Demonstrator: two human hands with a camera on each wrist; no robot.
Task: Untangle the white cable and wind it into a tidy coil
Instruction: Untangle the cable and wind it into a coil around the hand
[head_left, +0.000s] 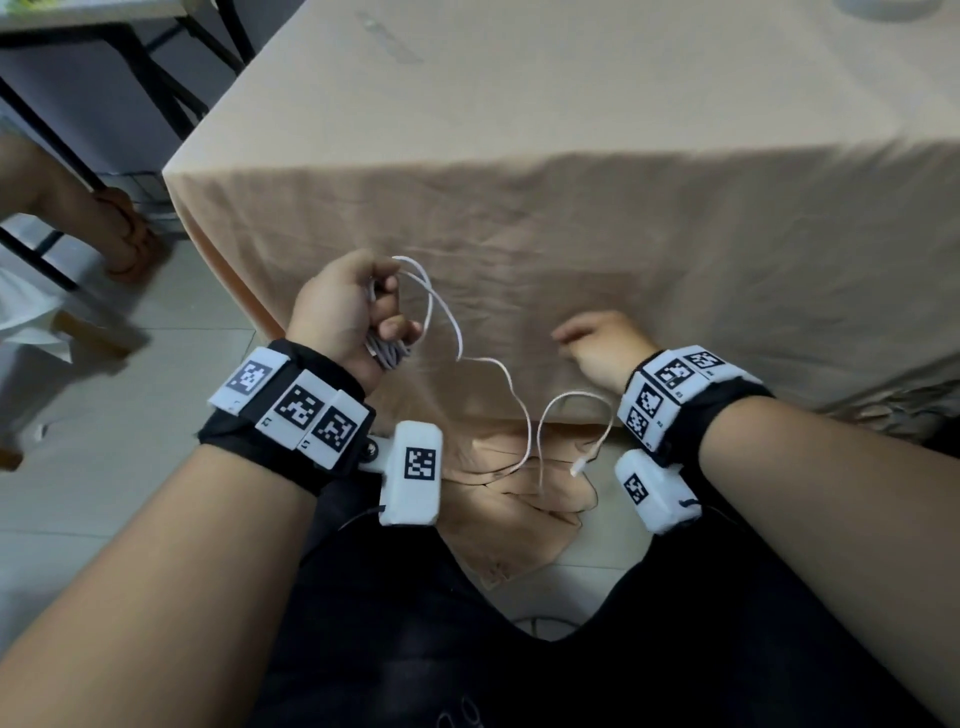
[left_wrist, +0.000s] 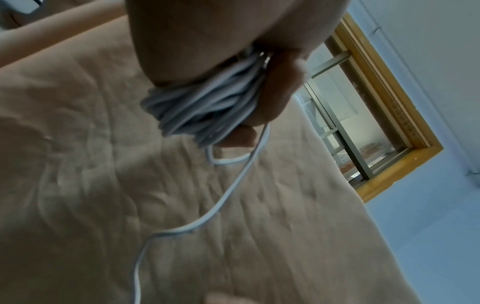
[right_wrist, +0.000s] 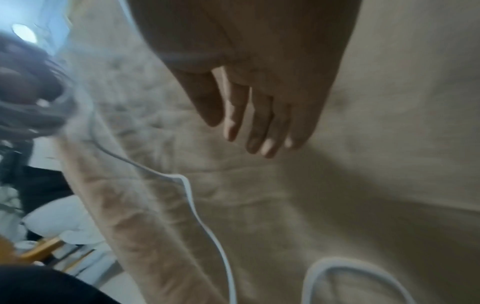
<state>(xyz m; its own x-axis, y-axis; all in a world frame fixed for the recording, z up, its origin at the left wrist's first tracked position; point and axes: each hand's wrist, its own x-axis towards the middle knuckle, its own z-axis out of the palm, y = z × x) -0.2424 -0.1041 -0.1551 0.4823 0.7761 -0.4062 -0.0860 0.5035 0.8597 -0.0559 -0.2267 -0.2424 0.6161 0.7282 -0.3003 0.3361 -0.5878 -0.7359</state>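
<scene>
The white cable (head_left: 459, 332) is thin and round, and most of it is already wound into a bunch of several loops (left_wrist: 207, 107), gripped in the left hand (head_left: 343, 306) above the cloth-covered surface (head_left: 623, 234). From that bunch 1 loose strand arcs out and runs in bends across the cloth to the surface's near edge. There it drops over the edge, curls back up in 1 open loop (right_wrist: 337, 271) and ends in a small white plug (head_left: 579, 466), probably hanging free; blur hides its contact.
</scene>
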